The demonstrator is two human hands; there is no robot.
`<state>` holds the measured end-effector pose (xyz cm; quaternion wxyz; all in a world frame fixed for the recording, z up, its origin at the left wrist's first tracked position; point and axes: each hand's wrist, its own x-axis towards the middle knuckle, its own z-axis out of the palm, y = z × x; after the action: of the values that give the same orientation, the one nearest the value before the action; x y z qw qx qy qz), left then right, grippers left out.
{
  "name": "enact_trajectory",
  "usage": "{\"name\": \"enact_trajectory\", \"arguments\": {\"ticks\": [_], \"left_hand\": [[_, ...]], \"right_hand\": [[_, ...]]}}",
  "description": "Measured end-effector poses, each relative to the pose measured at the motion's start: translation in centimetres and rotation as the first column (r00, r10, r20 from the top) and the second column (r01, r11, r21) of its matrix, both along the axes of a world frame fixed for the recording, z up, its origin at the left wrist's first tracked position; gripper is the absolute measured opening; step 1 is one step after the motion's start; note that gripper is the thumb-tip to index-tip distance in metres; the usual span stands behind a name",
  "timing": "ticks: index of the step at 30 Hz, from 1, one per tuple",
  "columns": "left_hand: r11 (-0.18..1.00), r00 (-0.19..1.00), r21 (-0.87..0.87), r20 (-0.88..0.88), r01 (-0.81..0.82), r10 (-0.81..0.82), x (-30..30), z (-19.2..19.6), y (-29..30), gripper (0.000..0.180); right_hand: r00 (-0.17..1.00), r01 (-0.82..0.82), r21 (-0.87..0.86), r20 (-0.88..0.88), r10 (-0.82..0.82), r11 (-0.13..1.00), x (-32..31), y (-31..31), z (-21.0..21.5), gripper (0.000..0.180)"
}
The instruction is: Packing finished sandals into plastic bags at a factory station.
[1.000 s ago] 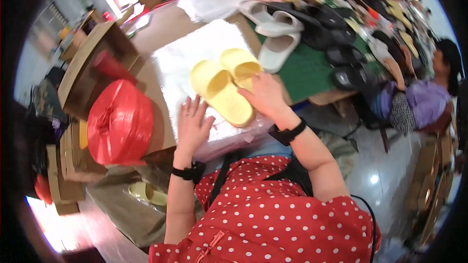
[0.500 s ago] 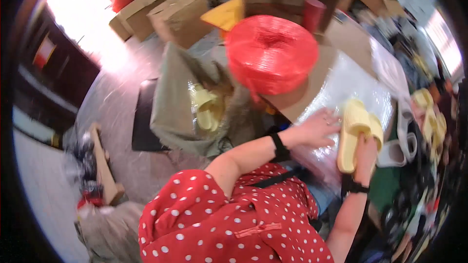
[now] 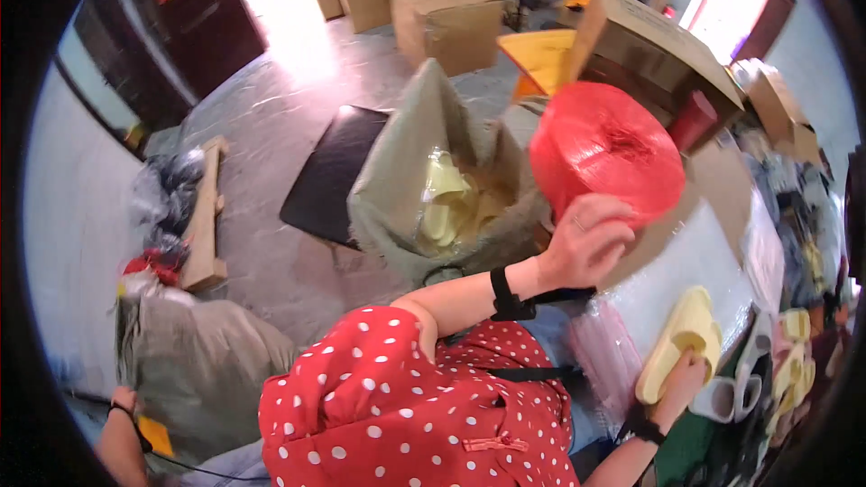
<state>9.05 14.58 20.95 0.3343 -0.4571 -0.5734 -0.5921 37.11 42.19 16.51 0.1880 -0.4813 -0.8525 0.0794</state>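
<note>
My right hand (image 3: 683, 381) grips a pair of pale yellow slippers (image 3: 683, 329), held together over a stack of clear plastic bags (image 3: 672, 261) on the table. In front of the big roll of red plastic twine (image 3: 609, 144), my left hand (image 3: 588, 242) is raised with its fingers loosely bent and apart; nothing shows in it. To its left stands an open woven sack (image 3: 388, 185). Inside the sack lie yellow slippers in clear wrapping (image 3: 442, 207).
Another person's hand (image 3: 124, 399) touches a full grey-green sack (image 3: 212, 361) at lower left. A black-topped stool (image 3: 329, 171) stands behind the open sack. Cardboard boxes (image 3: 446, 22) sit farther back. Grey slippers (image 3: 717, 397) and several yellow ones (image 3: 794, 370) are at right.
My left hand has lifted off the plastic bags and moved toward the red roll. The right hand still holds the slippers. The view has swung left, bringing another person's arm into sight.
</note>
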Motion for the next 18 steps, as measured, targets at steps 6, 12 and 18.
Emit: {"name": "enact_trajectory", "arguments": {"ticks": [6,12,18], "left_hand": [[0.743,0.9,-0.552,0.033,0.379,-0.435,5.3,-3.4,9.8,0.05],[0.448,0.922,-0.859,0.068,0.248,-0.38,6.4,-6.4,12.0,0.077],[0.419,0.92,-0.885,0.024,0.201,-0.391,6.8,-6.7,12.2,0.073]], "right_hand": [[0.997,-0.077,0.025,-0.004,0.077,0.997,-4.7,-2.9,1.2,0.035],[0.998,0.052,0.056,-0.026,-0.051,0.997,-3.6,-1.3,-0.2,0.043],[0.988,0.143,0.062,-0.07,-0.138,0.988,0.9,1.8,-0.5,0.041]]}}
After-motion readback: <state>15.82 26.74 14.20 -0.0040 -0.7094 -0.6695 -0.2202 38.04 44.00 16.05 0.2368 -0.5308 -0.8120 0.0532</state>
